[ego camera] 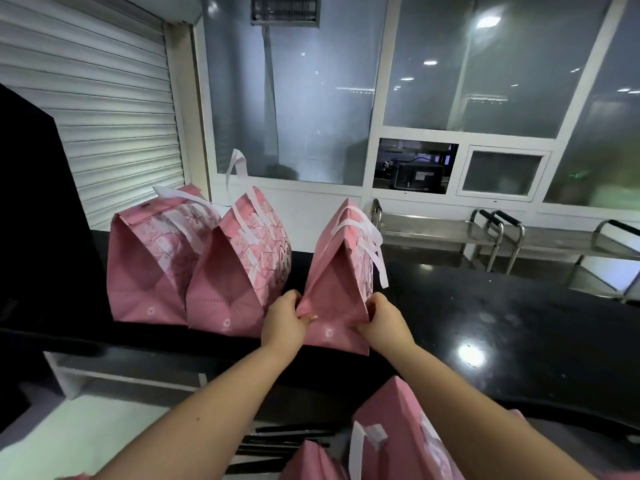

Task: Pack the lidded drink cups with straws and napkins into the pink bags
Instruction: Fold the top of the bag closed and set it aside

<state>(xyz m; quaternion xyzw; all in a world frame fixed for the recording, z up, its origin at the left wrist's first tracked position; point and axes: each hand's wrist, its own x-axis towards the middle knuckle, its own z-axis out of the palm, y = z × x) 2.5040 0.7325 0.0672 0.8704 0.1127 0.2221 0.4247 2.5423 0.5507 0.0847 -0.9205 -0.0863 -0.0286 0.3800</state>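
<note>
Pink bags of matte, woven-looking fabric with white strap handles stand in a row on the glossy black surface (485,317). The right-hand bag (341,271), folded shut into a peaked wedge, is pinched at its lower side gusset: the left hand (284,318) is clamped on the left fold, the right hand (382,318) on the right fold. Just left, touching each other, stand a second bag (239,271) and a third bag (152,261), both closed. More pink bags (398,441) are cut off at the bottom edge. Whatever the bags contain is hidden. Behind the surface, steel carts (485,233) look blurred.
</note>
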